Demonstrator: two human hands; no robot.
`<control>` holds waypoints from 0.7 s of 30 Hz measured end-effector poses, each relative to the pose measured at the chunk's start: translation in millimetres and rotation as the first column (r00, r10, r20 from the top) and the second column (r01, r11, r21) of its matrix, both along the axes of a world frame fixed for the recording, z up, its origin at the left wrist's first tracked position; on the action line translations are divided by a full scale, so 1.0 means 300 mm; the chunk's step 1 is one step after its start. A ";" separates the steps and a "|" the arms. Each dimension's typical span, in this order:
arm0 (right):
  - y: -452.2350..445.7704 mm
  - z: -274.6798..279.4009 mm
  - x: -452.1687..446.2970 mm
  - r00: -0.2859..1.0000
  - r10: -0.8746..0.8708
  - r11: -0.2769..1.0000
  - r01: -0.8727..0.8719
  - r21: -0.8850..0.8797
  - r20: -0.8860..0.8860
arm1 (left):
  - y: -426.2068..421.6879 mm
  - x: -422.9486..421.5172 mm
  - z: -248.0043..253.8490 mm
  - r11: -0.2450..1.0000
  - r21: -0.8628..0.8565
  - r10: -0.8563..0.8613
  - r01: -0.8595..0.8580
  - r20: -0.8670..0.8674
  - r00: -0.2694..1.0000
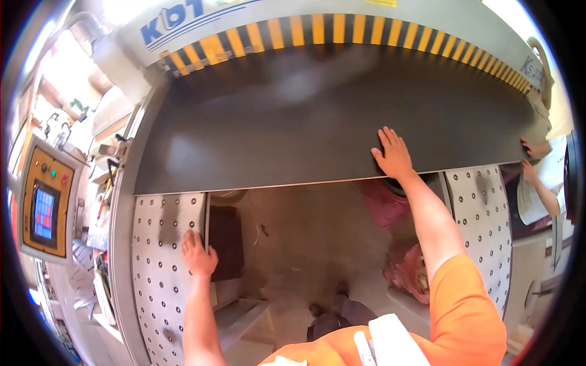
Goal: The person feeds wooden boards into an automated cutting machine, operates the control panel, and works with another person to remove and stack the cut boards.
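A large dark grey panel [293, 128] lies flat, its far side reaching under the striped beam of a saw machine. My right hand [394, 155] rests flat on the panel near its front edge, fingers stretched and thumb out to the side. Lower down on the left, my left hand [198, 255] lies with fingers extended at the inner edge of the perforated left support table [149, 268]. It is apart from the panel and holds nothing that I can see.
Yellow and black stripes [296, 30] mark the machine beam. A control panel [46, 204] with a lit screen stands at left. The right support table [482, 226] has similar dots. Another person's hands [537, 149] are at the panel's right end. Pinkish bags [410, 271] sit on the floor.
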State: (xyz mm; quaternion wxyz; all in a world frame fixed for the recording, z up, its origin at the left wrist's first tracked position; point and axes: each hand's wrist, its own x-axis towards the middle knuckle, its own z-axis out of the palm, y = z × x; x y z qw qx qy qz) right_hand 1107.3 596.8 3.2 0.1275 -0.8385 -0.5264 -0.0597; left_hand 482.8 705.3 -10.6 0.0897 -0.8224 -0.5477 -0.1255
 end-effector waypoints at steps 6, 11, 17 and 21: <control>0.000 0.000 -0.010 0.999 -0.050 0.998 0.049 -0.037 -0.019 | 0.001 0.004 -0.012 0.999 -0.014 0.029 -0.029 -0.020 0.999; 0.009 0.014 -0.011 0.999 -0.038 0.999 0.038 -0.036 0.015 | 0.000 0.018 0.009 0.999 -0.043 0.030 -0.030 -0.016 0.999; 0.012 0.012 -0.017 1.000 -0.023 1.000 0.023 -0.017 -0.010 | 0.004 0.016 0.007 0.999 -0.014 0.039 -0.040 -0.019 0.999; 0.012 0.015 -0.017 1.000 -0.031 0.999 0.031 -0.043 -0.002 | 0.004 0.021 0.008 0.999 -0.015 0.042 -0.043 -0.020 0.999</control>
